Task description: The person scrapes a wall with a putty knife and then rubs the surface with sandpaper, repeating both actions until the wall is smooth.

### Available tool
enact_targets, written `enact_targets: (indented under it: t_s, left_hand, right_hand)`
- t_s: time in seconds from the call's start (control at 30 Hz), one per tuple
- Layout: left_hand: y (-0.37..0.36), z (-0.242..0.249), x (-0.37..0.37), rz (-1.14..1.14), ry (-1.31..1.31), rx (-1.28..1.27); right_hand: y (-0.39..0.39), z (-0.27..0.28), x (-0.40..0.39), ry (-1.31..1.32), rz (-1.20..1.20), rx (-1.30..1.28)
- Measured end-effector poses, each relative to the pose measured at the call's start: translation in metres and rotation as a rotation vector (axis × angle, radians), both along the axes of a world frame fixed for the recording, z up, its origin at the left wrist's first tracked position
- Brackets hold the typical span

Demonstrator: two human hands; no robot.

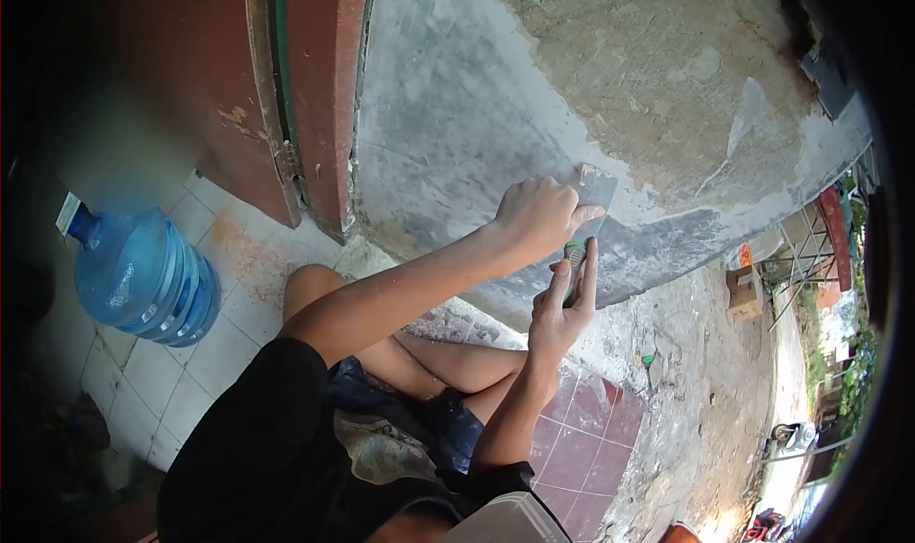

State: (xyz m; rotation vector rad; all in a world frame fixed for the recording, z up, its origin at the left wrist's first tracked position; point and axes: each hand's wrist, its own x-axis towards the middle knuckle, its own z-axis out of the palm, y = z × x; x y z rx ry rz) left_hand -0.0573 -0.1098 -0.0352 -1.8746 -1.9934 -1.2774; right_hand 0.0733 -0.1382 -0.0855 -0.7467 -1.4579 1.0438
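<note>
My right hand (560, 319) is closed around the green and black handle of a putty knife (598, 189), its index finger stretched along the handle. The knife's flat metal blade points up toward a wall (457, 95) coated partly in smooth grey plaster. My left hand (540, 217) is closed, its fingers curled under and its thumb pressed on the blade. Those curled fingers are partly hidden from me. Beyond the blade, a rougher tan patch (658, 76) of wall borders the grey coat.
A large blue water jug (148, 276) stands on white floor tiles (157, 376) at left. A reddish-brown door frame (324, 95) edges the wall. Red tiles (596, 438) and rough concrete (696, 391) lie at right, with a cardboard box (743, 293) farther off.
</note>
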Motion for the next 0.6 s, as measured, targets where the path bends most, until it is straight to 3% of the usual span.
enact_targets:
  t_s: [0.23,0.6]
  left_hand:
    - [-0.006,-0.001,0.009,0.096,0.247,-0.029]
    - [-0.004,-0.002,0.003,0.065,0.159,-0.041]
  right_hand:
    - [-0.004,-0.008,-0.005,-0.034,-0.036,0.031]
    - [0.004,-0.016,-0.003,-0.063,-0.054,0.058]
